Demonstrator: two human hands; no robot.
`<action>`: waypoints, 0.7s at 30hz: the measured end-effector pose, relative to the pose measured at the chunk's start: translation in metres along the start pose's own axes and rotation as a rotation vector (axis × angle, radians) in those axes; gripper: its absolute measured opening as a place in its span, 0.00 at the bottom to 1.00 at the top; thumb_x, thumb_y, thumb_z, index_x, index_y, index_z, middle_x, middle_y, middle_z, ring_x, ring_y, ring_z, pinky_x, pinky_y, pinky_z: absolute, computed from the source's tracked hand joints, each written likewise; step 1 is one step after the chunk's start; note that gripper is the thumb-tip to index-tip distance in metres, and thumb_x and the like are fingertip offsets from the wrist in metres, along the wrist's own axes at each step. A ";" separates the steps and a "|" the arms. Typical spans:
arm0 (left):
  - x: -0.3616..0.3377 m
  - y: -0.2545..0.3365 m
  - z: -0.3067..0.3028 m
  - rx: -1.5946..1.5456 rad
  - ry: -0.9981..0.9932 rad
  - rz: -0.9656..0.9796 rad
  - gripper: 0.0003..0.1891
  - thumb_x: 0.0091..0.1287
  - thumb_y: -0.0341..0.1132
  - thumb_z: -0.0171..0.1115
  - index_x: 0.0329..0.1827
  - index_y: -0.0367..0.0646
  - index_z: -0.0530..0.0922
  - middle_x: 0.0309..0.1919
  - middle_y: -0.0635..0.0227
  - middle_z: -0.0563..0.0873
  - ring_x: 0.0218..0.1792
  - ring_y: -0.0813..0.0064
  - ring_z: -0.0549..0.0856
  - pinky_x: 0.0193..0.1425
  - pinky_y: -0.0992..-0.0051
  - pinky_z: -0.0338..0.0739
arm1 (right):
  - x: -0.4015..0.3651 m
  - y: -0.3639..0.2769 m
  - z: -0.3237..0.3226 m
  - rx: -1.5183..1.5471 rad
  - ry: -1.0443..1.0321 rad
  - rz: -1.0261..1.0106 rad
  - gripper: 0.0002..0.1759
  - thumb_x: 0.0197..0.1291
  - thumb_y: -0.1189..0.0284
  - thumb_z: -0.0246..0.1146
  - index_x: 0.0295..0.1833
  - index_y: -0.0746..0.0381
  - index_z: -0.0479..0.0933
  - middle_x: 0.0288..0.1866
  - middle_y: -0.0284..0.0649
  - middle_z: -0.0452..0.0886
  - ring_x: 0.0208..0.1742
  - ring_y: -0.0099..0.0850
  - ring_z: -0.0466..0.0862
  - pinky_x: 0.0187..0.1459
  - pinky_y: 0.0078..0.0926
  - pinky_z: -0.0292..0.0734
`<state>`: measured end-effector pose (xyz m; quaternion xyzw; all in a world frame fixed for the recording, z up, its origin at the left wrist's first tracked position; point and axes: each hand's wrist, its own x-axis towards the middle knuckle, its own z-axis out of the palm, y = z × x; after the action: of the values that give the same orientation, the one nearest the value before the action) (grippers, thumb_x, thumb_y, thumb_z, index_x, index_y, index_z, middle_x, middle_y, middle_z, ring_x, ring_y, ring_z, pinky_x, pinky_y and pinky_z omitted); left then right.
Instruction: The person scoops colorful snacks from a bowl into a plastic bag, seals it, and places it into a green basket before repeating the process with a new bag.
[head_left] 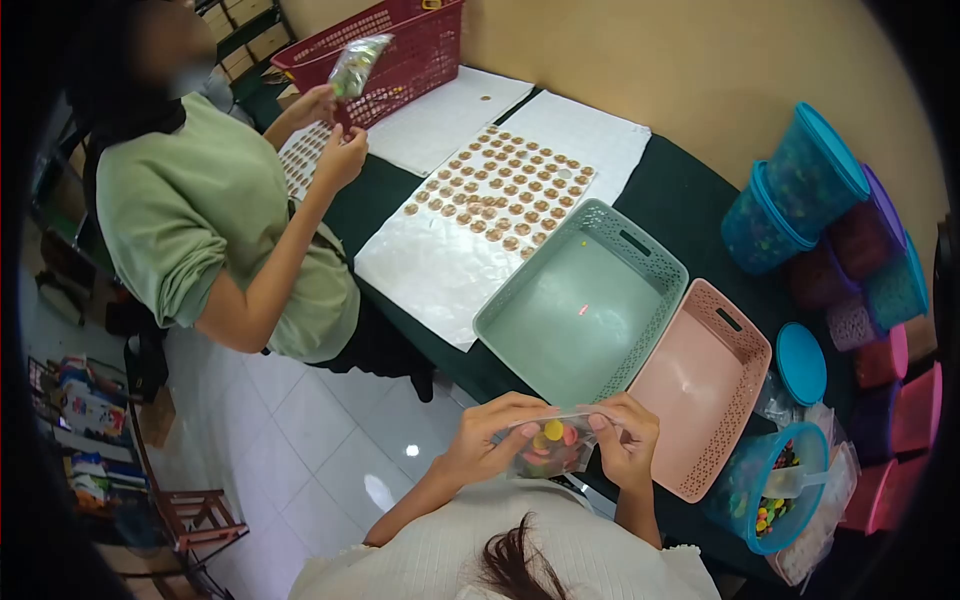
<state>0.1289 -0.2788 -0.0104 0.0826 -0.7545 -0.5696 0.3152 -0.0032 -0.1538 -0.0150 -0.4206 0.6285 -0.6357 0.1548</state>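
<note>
My left hand (pixel 490 436) and my right hand (pixel 628 438) grip the two ends of the top edge of a small clear plastic bag (pixel 545 460). Round, colourful button-like pieces in yellow, red, orange and green fill its lower part. The bag hangs upright in front of my chest, near the table edge. Just beyond it lies a green plastic basket (pixel 535 352) with a few tiny bits on its floor. A pink plastic basket (pixel 690 425) stands beside the green one, to the right of my right hand.
A blue tub (pixel 735 500) with colourful pieces and a scoop (pixel 795 482) stands at right, near a blue lid (pixel 801 364). Lidded containers (pixel 815 180) line the wall. Brown discs (pixel 500 190) cover white sheets. At left, a person (pixel 230 210) holds a packet (pixel 358 65) by a maroon basket (pixel 420 60).
</note>
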 end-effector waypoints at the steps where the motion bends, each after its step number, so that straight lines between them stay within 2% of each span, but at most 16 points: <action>1: 0.003 0.002 0.001 0.026 0.006 -0.031 0.10 0.63 0.30 0.52 0.38 0.33 0.80 0.34 0.57 0.82 0.32 0.72 0.82 0.34 0.79 0.75 | 0.001 0.000 -0.001 -0.016 0.010 -0.004 0.06 0.50 0.78 0.60 0.35 0.66 0.80 0.26 0.39 0.78 0.25 0.25 0.72 0.29 0.18 0.66; 6: 0.012 -0.002 0.008 0.024 -0.016 -0.067 0.10 0.63 0.30 0.53 0.39 0.34 0.80 0.33 0.57 0.82 0.32 0.72 0.82 0.35 0.79 0.75 | 0.006 0.004 -0.007 -0.001 0.061 -0.053 0.07 0.52 0.78 0.60 0.37 0.65 0.80 0.24 0.37 0.76 0.23 0.22 0.70 0.24 0.18 0.63; 8: 0.013 -0.002 0.014 0.036 -0.001 -0.076 0.09 0.62 0.30 0.53 0.38 0.34 0.80 0.33 0.58 0.82 0.31 0.73 0.81 0.36 0.78 0.75 | 0.005 0.005 -0.015 0.069 0.018 0.141 0.07 0.52 0.78 0.59 0.37 0.66 0.80 0.25 0.36 0.76 0.23 0.20 0.69 0.23 0.17 0.61; 10: 0.013 -0.004 0.021 -0.019 -0.027 -0.140 0.13 0.62 0.29 0.53 0.48 0.34 0.75 0.38 0.58 0.80 0.36 0.72 0.80 0.41 0.77 0.75 | 0.008 0.009 -0.021 0.059 0.008 0.145 0.07 0.52 0.78 0.60 0.37 0.66 0.80 0.25 0.37 0.76 0.23 0.20 0.69 0.23 0.16 0.61; 11: 0.013 -0.007 0.029 -0.023 -0.012 -0.138 0.13 0.62 0.29 0.53 0.48 0.34 0.75 0.38 0.58 0.80 0.36 0.72 0.80 0.41 0.77 0.75 | 0.009 0.013 -0.026 0.048 0.006 0.152 0.07 0.52 0.79 0.60 0.37 0.65 0.80 0.26 0.37 0.76 0.23 0.19 0.69 0.22 0.16 0.60; 13: 0.013 -0.016 0.046 -0.228 0.206 -0.227 0.22 0.60 0.26 0.55 0.58 0.33 0.64 0.51 0.56 0.69 0.46 0.67 0.77 0.48 0.73 0.75 | 0.009 0.026 -0.032 0.095 0.032 0.124 0.08 0.55 0.77 0.58 0.39 0.67 0.79 0.27 0.38 0.77 0.22 0.18 0.70 0.21 0.15 0.62; 14: 0.015 -0.019 0.048 -0.134 0.202 -0.154 0.28 0.59 0.26 0.55 0.62 0.35 0.56 0.54 0.57 0.65 0.52 0.68 0.72 0.55 0.70 0.69 | 0.014 0.027 -0.033 0.277 0.206 0.267 0.09 0.57 0.75 0.57 0.40 0.69 0.77 0.27 0.38 0.77 0.22 0.18 0.70 0.21 0.14 0.62; 15: 0.016 -0.019 0.051 -0.132 0.205 -0.148 0.28 0.59 0.26 0.55 0.62 0.35 0.56 0.54 0.57 0.65 0.52 0.68 0.72 0.55 0.70 0.69 | 0.020 0.029 -0.036 0.460 0.380 0.405 0.10 0.58 0.74 0.56 0.42 0.70 0.76 0.28 0.39 0.77 0.22 0.17 0.71 0.20 0.13 0.63; 16: 0.015 -0.020 0.054 -0.118 0.255 -0.143 0.27 0.59 0.26 0.55 0.62 0.35 0.57 0.53 0.57 0.65 0.52 0.68 0.72 0.56 0.69 0.67 | 0.026 0.033 -0.040 0.527 0.396 0.415 0.13 0.60 0.72 0.54 0.45 0.72 0.72 0.31 0.40 0.77 0.23 0.17 0.73 0.20 0.13 0.67; 19: 0.014 -0.021 0.063 -0.012 0.327 -0.130 0.26 0.57 0.25 0.55 0.60 0.36 0.59 0.53 0.58 0.66 0.51 0.68 0.72 0.57 0.68 0.65 | 0.030 0.033 -0.042 0.454 0.467 0.377 0.13 0.60 0.73 0.55 0.45 0.71 0.72 0.34 0.42 0.77 0.23 0.18 0.73 0.21 0.14 0.70; 20: 0.013 -0.022 0.067 -0.001 0.353 -0.159 0.26 0.58 0.28 0.55 0.60 0.36 0.59 0.53 0.59 0.66 0.52 0.68 0.71 0.58 0.68 0.63 | 0.027 0.035 -0.046 0.473 0.436 0.390 0.13 0.59 0.74 0.54 0.48 0.71 0.70 0.38 0.43 0.76 0.24 0.21 0.74 0.25 0.16 0.73; 21: 0.013 -0.024 0.070 0.010 0.376 -0.183 0.27 0.58 0.31 0.55 0.60 0.37 0.58 0.53 0.60 0.66 0.52 0.69 0.70 0.59 0.67 0.61 | 0.024 0.038 -0.049 0.473 0.454 0.384 0.13 0.59 0.74 0.54 0.48 0.71 0.70 0.38 0.43 0.76 0.24 0.21 0.74 0.25 0.16 0.73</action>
<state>0.0734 -0.2362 -0.0377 0.2573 -0.6744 -0.5668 0.3972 -0.0656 -0.1445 -0.0355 -0.0963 0.5500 -0.7996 0.2210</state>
